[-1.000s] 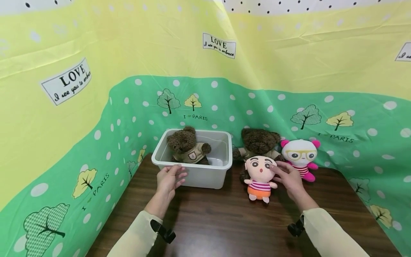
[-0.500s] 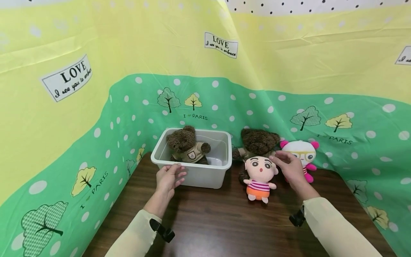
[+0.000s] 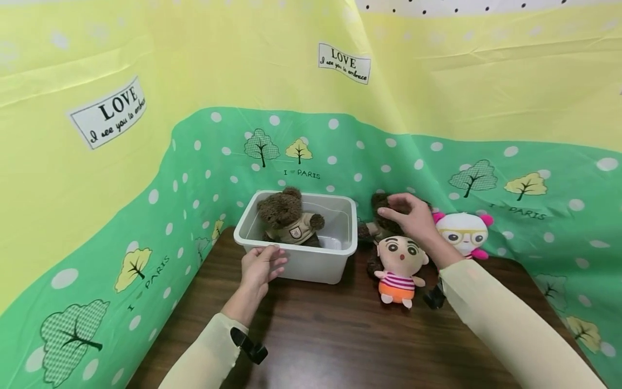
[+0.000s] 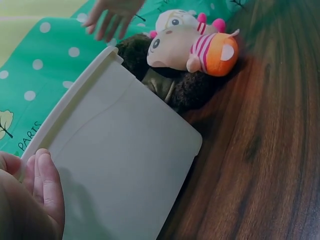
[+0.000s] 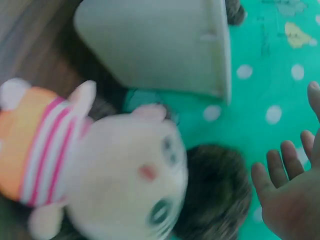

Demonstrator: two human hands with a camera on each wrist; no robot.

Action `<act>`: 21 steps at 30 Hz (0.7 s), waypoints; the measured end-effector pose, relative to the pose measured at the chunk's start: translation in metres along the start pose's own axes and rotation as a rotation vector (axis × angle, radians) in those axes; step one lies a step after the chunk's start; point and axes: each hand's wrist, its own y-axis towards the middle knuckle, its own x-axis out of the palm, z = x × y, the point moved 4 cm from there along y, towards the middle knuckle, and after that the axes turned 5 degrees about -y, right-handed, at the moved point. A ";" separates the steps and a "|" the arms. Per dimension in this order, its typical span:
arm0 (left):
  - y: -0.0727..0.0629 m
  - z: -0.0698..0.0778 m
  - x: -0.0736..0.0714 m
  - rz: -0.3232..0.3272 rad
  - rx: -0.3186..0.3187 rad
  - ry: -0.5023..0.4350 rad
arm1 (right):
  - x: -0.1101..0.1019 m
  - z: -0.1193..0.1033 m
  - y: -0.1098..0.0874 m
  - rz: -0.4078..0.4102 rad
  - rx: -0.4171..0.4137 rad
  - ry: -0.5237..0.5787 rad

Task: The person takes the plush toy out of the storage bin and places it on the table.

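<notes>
My left hand [image 3: 259, 267] pinches the front rim of a light grey plastic bin [image 3: 311, 267], thumb over the edge and fingers against the outer wall. Inside the bin sits a brown teddy bear [image 3: 281, 209] in a beige shirt, leaning left. My right hand [image 3: 410, 217] hovers, fingers spread and holding nothing, before the head of a second brown bear [image 5: 215, 190] right of the bin. It covers much of that head in the head view. A plush doll [image 3: 400, 256] with a striped top and orange shorts leans in front of this bear.
A white and pink panda plush [image 3: 461, 229] with yellow glasses stands at the right, partly behind my right forearm. Patterned green and yellow cloth [image 3: 233, 124] rises behind and beside the dark wooden table [image 3: 330, 335].
My right hand has moved left and up from beside the doll to over the second bear's head. My left hand keeps hold of the bin rim. The head view has shifted slightly.
</notes>
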 end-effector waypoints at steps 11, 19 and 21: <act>0.008 -0.002 -0.002 -0.005 0.003 0.009 | 0.067 -0.072 0.068 -0.229 -0.088 0.021; 0.012 0.001 -0.001 -0.020 0.000 -0.014 | 0.111 -0.087 0.109 -0.303 -0.072 -0.020; 0.011 0.003 -0.002 -0.024 -0.002 -0.022 | 0.121 -0.091 0.116 -0.312 -0.065 -0.026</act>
